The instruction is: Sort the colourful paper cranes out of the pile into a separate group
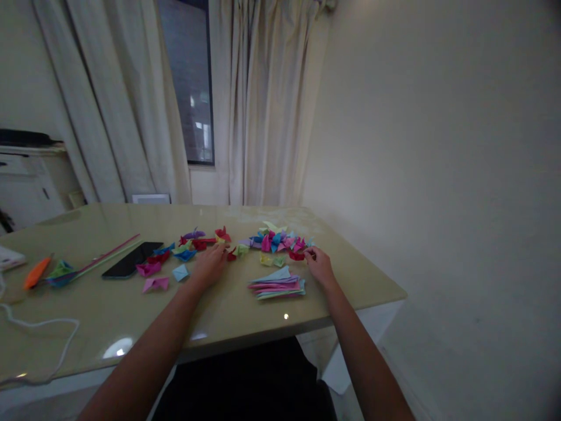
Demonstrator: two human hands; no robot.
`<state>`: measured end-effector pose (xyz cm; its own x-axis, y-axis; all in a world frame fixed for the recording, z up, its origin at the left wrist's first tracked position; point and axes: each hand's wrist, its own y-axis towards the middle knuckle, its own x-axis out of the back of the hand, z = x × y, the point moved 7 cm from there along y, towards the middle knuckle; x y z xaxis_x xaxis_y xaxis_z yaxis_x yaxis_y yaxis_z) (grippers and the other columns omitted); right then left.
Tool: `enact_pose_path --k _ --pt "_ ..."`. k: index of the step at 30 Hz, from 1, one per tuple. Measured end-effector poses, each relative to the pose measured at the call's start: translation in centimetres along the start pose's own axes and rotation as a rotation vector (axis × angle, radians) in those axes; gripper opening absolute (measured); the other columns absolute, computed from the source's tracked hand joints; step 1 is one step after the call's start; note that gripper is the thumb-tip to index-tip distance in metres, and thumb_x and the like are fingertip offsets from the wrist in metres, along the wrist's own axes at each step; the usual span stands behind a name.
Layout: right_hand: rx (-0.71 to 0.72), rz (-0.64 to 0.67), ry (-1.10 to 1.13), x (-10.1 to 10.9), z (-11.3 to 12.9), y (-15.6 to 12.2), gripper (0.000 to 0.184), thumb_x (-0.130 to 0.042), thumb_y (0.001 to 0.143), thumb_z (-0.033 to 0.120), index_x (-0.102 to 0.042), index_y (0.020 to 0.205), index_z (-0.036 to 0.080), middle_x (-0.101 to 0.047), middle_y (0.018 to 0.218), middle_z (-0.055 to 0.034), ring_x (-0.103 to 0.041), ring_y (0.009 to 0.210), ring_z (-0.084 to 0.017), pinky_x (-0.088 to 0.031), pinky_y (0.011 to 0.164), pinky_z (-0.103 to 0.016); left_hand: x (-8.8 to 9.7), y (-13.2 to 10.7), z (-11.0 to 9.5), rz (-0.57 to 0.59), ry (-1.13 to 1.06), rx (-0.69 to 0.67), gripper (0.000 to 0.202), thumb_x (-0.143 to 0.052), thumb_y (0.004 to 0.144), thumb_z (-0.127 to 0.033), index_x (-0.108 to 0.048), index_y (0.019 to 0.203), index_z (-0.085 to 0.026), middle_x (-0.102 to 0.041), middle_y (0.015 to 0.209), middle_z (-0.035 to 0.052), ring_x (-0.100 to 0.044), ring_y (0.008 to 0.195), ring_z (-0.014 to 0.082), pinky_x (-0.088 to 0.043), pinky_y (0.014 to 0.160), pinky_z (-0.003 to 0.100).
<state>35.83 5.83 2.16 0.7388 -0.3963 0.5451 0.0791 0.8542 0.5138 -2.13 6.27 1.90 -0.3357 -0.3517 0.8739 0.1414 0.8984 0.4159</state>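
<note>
My left hand (212,264) is over the table, its fingers bent together at a small red folded paper piece (231,255). A yellow-green folded piece (241,250) lies just to the right of it. Over on the right, my right hand (319,266) pinches the end of another red folded paper piece (297,255) low over the tabletop. Behind and between the hands is a heap of folded paper pieces (274,240) in blue, pink, purple and pale green. A stack of flat folded paper strips (277,285) lies nearer to me, left of my right hand.
Left of my left hand lie several folded papers, among them a pink one (155,284) and a pale blue square (180,272). Farther left are a black phone (134,260), long thin sticks (107,255), an orange tool (37,273) and a white cable (65,345). The glossy table (228,318) ends near a wall.
</note>
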Motion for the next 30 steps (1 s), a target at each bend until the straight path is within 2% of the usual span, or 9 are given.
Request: enact_pose_path --k 4,7,11,14,16,21,23,26,30 --pt "-0.024 -0.002 -0.040 0.2 -0.5 -0.4 0.015 -0.058 0.087 0.025 -0.073 0.084 0.021 -0.077 0.087 -0.0073 -0.070 0.083 -0.024 -0.052 0.081 -0.034 -0.2 0.0 -1.0 0.002 -0.069 -0.075 0.023 -0.053 0.101 -0.032 -0.071 0.112 -0.021 -0.076 0.118 0.0125 -0.070 0.111 0.0288 -0.051 0.097 0.038" --pt "-0.030 -0.012 -0.054 0.2 -0.6 -0.5 0.015 -0.059 0.085 0.022 -0.074 0.084 0.020 -0.077 0.086 -0.0075 -0.069 0.080 -0.024 -0.052 0.078 -0.033 -0.4 0.1 -0.9 -0.007 -0.114 -0.094 0.015 -0.057 0.095 -0.025 -0.072 0.095 -0.021 -0.077 0.106 0.0117 -0.071 0.102 0.0288 -0.052 0.091 0.038" --pt "-0.002 -0.049 -0.046 0.4 0.3 -0.3 0.016 -0.058 0.087 0.024 -0.073 0.086 0.018 -0.075 0.085 -0.0087 -0.067 0.074 -0.023 -0.051 0.073 -0.033 0.0 0.4 -0.1 -0.067 -0.181 -0.086 0.015 -0.055 0.090 -0.015 -0.068 0.086 -0.021 -0.076 0.095 0.0096 -0.072 0.092 0.0274 -0.053 0.084 0.036" --pt "0.091 -0.052 -0.010 0.1 2.9 -0.1 0.021 -0.055 0.095 0.028 -0.074 0.091 0.017 -0.075 0.093 -0.0109 -0.067 0.079 -0.023 -0.052 0.077 -0.033 1.1 0.4 0.2 -0.187 -0.218 -0.073 0.016 -0.051 0.092 -0.014 -0.066 0.094 -0.020 -0.076 0.099 0.0126 -0.070 0.097 0.0302 -0.054 0.087 0.040" --pt "0.189 0.003 0.031 -1.0 5.7 0.2 0.022 -0.056 0.099 0.030 -0.075 0.098 0.017 -0.075 0.099 -0.0105 -0.068 0.084 -0.022 -0.052 0.080 -0.032 2.1 0.3 -0.2 -0.275 -0.237 -0.088 0.018 -0.048 0.095 -0.015 -0.064 0.102 -0.019 -0.074 0.106 0.0149 -0.069 0.104 0.0315 -0.053 0.093 0.043" --pt "0.419 0.240 0.118 -6.0 13.2 0.9 0.020 -0.070 0.100 0.028 -0.075 0.117 0.020 -0.076 0.106 -0.0056 -0.069 0.088 -0.019 -0.051 0.080 -0.028 3.2 -0.6 -3.4 -0.363 -0.276 -0.249 0.018 -0.045 0.102 -0.021 -0.062 0.110 -0.021 -0.072 0.110 0.0118 -0.067 0.105 0.0258 -0.053 0.096 0.038" --pt "0.474 0.295 0.130 -7.7 15.3 1.1 0.015 -0.073 0.099 0.023 -0.077 0.113 0.020 -0.077 0.104 -0.0051 -0.069 0.090 -0.018 -0.050 0.082 -0.027 3.1 -0.9 -4.6 -0.361 -0.280 -0.308 0.019 -0.044 0.104 -0.022 -0.061 0.110 -0.021 -0.071 0.106 0.0096 -0.068 0.102 0.0236 -0.054 0.094 0.036" --pt "0.500 0.323 0.127 -9.1 16.7 1.2 0.008 -0.073 0.097 0.015 -0.079 0.098 0.019 -0.076 0.092 -0.0036 -0.067 0.085 -0.018 -0.048 0.079 -0.026 3.1 -1.1 -5.4 -0.358 -0.268 -0.335 0.021 -0.041 0.106 -0.024 -0.062 0.109 -0.021 -0.071 0.103 0.0085 -0.068 0.099 0.0223 -0.054 0.093 0.034" --pt "0.453 0.269 0.102 -8.5 15.6 1.3 0.009 -0.070 0.095 0.013 -0.077 0.098 0.018 -0.073 0.087 -0.0022 -0.064 0.076 -0.016 -0.046 0.072 -0.025 3.7 -0.9 -4.9 -0.345 -0.200 -0.239 0.023 -0.041 0.106 -0.027 -0.063 0.111 -0.021 -0.072 0.108 0.0109 -0.068 0.105 0.0244 -0.052 0.097 0.036"
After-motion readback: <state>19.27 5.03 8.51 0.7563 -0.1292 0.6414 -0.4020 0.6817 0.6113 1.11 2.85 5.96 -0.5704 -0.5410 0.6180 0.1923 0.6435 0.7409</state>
